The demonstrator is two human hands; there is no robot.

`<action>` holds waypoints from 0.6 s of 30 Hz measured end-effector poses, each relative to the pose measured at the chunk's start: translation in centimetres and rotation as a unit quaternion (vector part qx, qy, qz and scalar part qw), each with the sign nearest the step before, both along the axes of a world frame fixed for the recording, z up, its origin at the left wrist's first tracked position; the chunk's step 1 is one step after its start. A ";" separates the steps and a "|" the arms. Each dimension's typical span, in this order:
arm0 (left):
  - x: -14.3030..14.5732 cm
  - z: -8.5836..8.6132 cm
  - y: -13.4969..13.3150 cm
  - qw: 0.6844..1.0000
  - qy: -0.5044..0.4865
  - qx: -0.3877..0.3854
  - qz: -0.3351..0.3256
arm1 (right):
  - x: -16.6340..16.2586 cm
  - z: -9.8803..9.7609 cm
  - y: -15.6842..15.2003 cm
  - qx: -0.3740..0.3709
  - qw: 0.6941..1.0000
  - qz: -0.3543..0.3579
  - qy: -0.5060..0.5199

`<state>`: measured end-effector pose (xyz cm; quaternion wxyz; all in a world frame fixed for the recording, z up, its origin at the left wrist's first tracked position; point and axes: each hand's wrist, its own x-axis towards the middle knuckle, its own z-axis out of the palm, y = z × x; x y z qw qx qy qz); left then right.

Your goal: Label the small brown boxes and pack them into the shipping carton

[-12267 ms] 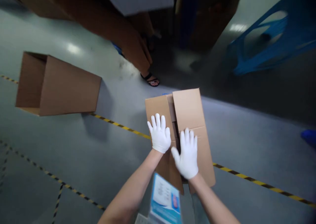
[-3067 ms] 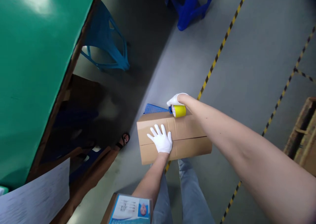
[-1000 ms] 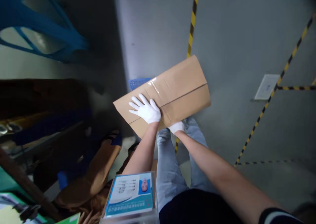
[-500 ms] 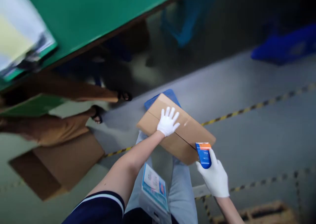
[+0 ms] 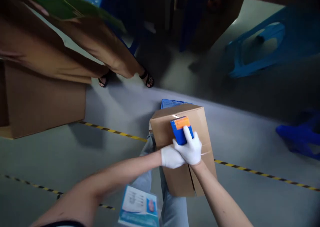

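Note:
A closed brown cardboard box [image 5: 165, 127] rests on my lap, over a blue stool [image 5: 172, 103]. My right hand [image 5: 191, 148], in a white glove, grips a blue tape dispenser [image 5: 181, 131] with an orange blade guard and presses it on the box top near the far edge. My left hand [image 5: 171, 157], also gloved, lies against the box top just beside and partly under the right hand; its fingers are mostly hidden. A badge card [image 5: 138, 207] hangs at my chest.
Another person in brown trousers [image 5: 82, 40] and sandals [image 5: 149, 79] stands at the far left, holding a green folder [image 5: 72, 6]. A large open carton [image 5: 40, 100] lies on the floor at left. Blue plastic stools [image 5: 262, 46] stand at right. Yellow-black floor tape [image 5: 250, 170] crosses the grey floor.
The box has turned on my lap. My right hand brought the tape dispenser from the box's near corner up onto its top. My left hand slid back beside the right.

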<state>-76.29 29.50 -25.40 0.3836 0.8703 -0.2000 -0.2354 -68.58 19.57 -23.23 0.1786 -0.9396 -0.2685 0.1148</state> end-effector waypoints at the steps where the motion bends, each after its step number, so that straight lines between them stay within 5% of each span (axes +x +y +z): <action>1: -1.3 0.4 1.6 1.000 0.002 0.010 0.022 | -0.5 -0.7 -1.2 0.026 0.999 0.013 -0.030; 4: -1.7 2.1 7.0 0.957 0.088 0.019 0.277 | -1.4 -1.6 -3.0 0.044 0.992 0.029 -0.112; 6: 0.8 3.2 10.2 0.863 0.215 -0.090 0.447 | -1.5 -1.4 -3.0 0.043 0.989 0.038 -0.139; 7: 2.6 3.6 11.4 0.812 0.295 -0.164 0.477 | -1.5 -1.2 -2.9 0.045 0.988 0.042 -0.144; 9: 6.0 4.0 13.0 0.729 0.420 -0.267 0.470 | -1.3 -0.7 -2.4 0.047 0.987 0.046 -0.145; 11: 8.5 3.9 13.6 0.689 0.499 -0.297 0.434 | -1.2 -0.2 -2.1 0.046 0.988 0.047 -0.140; 14: 9.7 3.5 13.3 0.672 0.548 -0.291 0.404 | -1.1 0.2 -1.7 0.038 0.990 0.043 -0.130; 18: 9.5 3.5 12.4 0.689 0.484 -0.319 0.436 | -1.0 0.6 -1.2 0.036 0.992 0.034 -0.115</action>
